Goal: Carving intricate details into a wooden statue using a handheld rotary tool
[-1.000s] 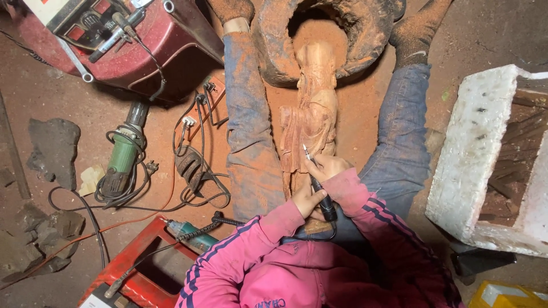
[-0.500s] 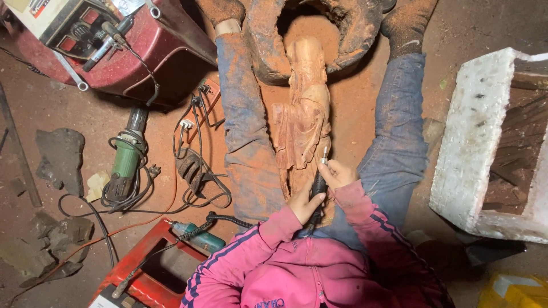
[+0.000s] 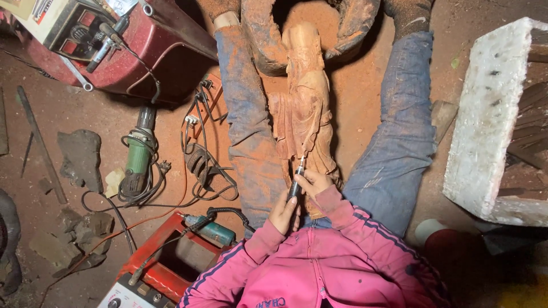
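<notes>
both hands grip slim rotary tool (image 3: 297, 179) on carved wood figure (image 3: 305, 97)

My sleeves (image 3: 342, 212) are pink with dark stripes, my jeans (image 3: 399, 137) blue, the carved figure (image 3: 305, 108) orange-brown, the grinder (image 3: 138, 157) green.

1 head-worn view, facing straight down, close above lap, legs and dusty floor (image 3: 74, 114)

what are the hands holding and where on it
Both hands grip a slim black rotary carving tool by its handle: right hand nearer the tip, left hand at the rear. Its bit meets the wooden figure.
</notes>
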